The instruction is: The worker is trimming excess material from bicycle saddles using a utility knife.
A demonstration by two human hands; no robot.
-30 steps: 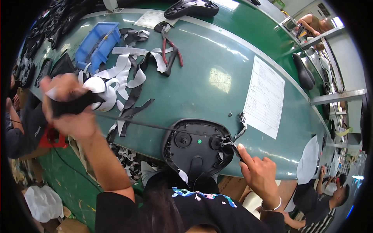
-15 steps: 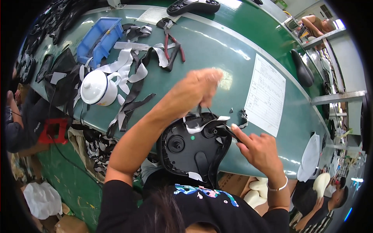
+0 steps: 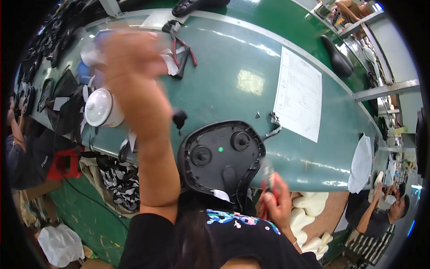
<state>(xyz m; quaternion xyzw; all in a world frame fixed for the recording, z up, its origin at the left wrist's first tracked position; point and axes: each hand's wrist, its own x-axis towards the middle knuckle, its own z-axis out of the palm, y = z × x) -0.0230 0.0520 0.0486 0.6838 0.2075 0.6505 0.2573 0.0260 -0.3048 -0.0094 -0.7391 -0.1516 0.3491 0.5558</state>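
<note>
A black saddle base (image 3: 219, 157) lies underside up at the near edge of the green table (image 3: 233, 85), showing two round recesses and a small green dot. My left hand (image 3: 130, 67) is raised above the table's left part and is heavily blurred; its fingers cannot be made out. My right hand (image 3: 274, 199) sits just below the table edge, right of the base, closed on a red-handled tool (image 3: 268, 179). A small black scrap (image 3: 179, 117) lies beside my left forearm.
A white tape roll (image 3: 98, 107), black and white strips (image 3: 67, 103) and red-handled pliers (image 3: 183, 54) lie at the left and back. A printed sheet (image 3: 298, 94) and a black saddle (image 3: 336, 56) lie to the right. Other people work at the left (image 3: 20, 143) and lower right (image 3: 380, 210).
My left hand has swung from over the saddle base up and to the far left. My right hand has dropped below the table edge and now grips a red-handled tool.
</note>
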